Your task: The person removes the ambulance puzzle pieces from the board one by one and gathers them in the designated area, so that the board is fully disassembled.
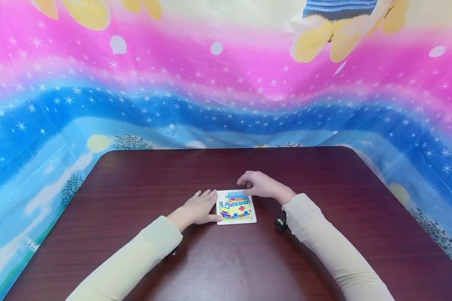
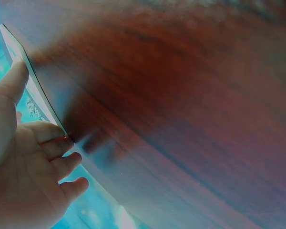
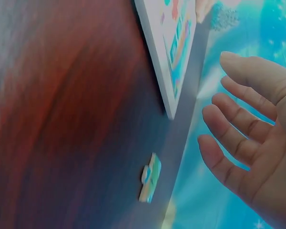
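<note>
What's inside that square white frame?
The square white frame holds a colourful picture: a yellow and white van with a red cross. Anything beneath the picture is covered; the bare left hand hides a bit of frame.

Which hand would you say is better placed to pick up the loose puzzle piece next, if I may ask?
Probably the right hand: it is empty, and its wrist view shows the loose puzzle piece nearby, while the left hand touches the ambulance puzzle's left edge.
</note>
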A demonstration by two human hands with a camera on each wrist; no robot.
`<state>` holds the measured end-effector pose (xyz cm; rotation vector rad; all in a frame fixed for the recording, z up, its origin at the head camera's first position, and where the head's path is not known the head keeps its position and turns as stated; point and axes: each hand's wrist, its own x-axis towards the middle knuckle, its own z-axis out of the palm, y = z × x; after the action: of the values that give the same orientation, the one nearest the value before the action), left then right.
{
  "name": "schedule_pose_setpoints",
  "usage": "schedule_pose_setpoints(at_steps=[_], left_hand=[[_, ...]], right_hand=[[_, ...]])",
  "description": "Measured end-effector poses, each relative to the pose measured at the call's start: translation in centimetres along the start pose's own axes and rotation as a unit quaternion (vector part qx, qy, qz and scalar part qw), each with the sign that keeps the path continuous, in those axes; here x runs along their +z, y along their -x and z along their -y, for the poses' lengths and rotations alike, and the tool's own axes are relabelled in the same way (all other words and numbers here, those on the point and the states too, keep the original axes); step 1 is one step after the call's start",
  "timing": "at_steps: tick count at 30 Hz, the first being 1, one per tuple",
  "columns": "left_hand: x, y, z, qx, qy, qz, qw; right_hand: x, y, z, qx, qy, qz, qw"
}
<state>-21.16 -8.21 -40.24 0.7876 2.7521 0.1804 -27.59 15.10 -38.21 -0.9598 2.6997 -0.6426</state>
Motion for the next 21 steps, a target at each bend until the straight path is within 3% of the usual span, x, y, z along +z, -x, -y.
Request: schedule_pose_setpoints(at_steps=[10,21], left_hand=[[0.0,-0.1,0.0,-0.004,0.003,0.002,1.0000],[0.0,0.0,-0.1,-0.003,-0.002,0.003,1.0000]], right_hand=[[1.7,-0.9,1.1,-0.026,0.030,0.024,0.9989],[2.5,-1.3,1.6,-0.014,0.075,0.030,0.9967]])
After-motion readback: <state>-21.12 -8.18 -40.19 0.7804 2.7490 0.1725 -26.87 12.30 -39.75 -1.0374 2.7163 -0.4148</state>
